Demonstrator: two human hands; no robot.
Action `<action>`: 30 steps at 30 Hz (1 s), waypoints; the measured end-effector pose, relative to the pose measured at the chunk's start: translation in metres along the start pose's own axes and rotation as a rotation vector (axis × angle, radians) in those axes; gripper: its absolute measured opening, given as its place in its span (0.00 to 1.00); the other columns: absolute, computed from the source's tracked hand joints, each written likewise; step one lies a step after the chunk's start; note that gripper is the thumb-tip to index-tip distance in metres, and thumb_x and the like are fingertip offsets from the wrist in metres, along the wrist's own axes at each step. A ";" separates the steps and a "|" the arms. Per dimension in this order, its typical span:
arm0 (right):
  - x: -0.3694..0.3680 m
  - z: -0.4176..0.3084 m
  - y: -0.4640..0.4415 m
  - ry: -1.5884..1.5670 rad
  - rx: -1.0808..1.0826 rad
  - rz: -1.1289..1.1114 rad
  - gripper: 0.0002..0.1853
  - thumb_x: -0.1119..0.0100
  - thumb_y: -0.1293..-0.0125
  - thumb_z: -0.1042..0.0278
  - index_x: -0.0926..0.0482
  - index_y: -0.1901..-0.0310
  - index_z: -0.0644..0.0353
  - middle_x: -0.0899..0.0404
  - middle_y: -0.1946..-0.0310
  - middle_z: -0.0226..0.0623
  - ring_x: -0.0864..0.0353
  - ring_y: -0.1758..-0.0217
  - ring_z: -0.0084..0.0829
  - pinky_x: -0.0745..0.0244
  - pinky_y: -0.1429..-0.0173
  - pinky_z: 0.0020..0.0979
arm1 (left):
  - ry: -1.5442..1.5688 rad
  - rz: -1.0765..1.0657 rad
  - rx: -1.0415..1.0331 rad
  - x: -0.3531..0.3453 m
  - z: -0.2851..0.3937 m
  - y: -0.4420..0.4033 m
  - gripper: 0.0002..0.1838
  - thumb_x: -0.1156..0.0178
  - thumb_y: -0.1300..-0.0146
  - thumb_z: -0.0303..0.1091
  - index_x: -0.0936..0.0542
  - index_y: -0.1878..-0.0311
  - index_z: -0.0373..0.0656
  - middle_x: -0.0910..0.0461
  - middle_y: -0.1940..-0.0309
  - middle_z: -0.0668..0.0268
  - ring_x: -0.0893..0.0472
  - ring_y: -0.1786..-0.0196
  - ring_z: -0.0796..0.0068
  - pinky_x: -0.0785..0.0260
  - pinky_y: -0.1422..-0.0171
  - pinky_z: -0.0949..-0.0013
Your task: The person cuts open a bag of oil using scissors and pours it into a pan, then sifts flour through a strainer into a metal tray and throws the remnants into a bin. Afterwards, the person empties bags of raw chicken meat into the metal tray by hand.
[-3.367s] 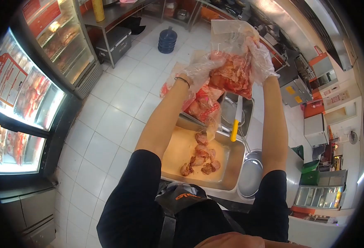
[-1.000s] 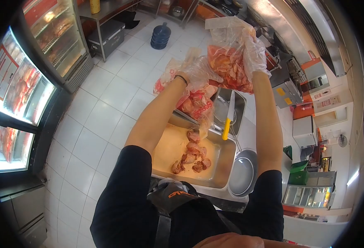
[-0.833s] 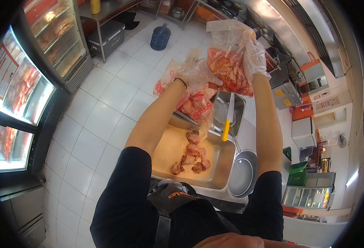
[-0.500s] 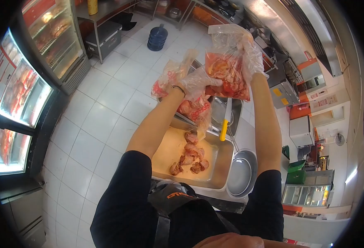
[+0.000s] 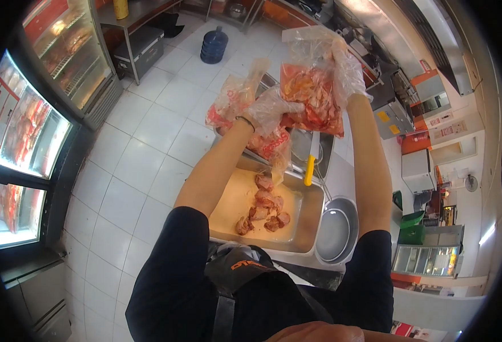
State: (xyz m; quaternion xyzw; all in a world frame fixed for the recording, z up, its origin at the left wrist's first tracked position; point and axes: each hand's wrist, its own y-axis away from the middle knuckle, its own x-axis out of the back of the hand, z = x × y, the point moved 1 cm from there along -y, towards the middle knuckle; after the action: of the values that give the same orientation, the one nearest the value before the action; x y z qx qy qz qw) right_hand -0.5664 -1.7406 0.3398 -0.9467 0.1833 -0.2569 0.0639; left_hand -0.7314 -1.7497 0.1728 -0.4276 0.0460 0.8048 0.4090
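Note:
Raised over the counter is a clear plastic bag of raw meat. My right hand, in a clear plastic glove, grips this bag's upper right side. My left hand, also gloved, is at the bag's lower left side, its thumb pointing toward the meat; whether its fingers hold anything is hidden. Below and left of it lie printed bags of meat in a metal tray. Nearer me, several meat pieces lie in a steel pan with pale orange liquid. A yellow-handled knife rests on the metal container beside the pan.
A round grey metal bowl stands right of the pan. Lit glass-door fridges line the left side. On the tiled floor stands a blue water jug, with a grey cooler box under a steel table.
Since the earliest frame, my left hand has moved down from the raised bag's upper part to its lower left side. My right hand still holds the bag up. The view has shifted slightly.

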 end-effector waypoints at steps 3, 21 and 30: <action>-0.004 -0.005 0.006 -0.026 0.068 0.031 0.24 0.40 0.20 0.42 0.15 0.56 0.59 0.20 0.63 0.25 0.28 0.58 0.23 0.31 0.51 0.30 | -0.015 0.004 0.030 0.004 0.002 -0.005 0.31 0.29 0.32 0.19 0.27 0.27 0.37 0.16 0.36 0.59 0.13 0.38 0.62 0.15 0.33 0.58; -0.014 -0.027 0.019 0.031 0.188 -0.007 0.24 0.38 0.21 0.45 0.13 0.45 0.63 0.15 0.58 0.26 0.25 0.56 0.23 0.29 0.48 0.31 | -0.204 0.091 -0.049 0.006 0.015 -0.003 0.35 0.28 0.34 0.19 0.30 0.25 0.42 0.20 0.33 0.62 0.16 0.36 0.66 0.17 0.32 0.60; -0.002 -0.014 0.010 0.046 0.192 -0.119 0.28 0.36 0.23 0.43 0.16 0.38 0.62 0.15 0.54 0.30 0.24 0.54 0.25 0.26 0.47 0.30 | -0.152 0.193 -0.089 -0.014 0.019 0.012 0.34 0.30 0.32 0.19 0.28 0.24 0.43 0.20 0.31 0.64 0.18 0.32 0.68 0.19 0.29 0.62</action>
State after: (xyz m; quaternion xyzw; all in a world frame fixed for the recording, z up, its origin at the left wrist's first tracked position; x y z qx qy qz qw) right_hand -0.5787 -1.7492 0.3490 -0.9393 0.1029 -0.2983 0.1348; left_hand -0.7476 -1.7578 0.1915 -0.3768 0.0202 0.8716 0.3128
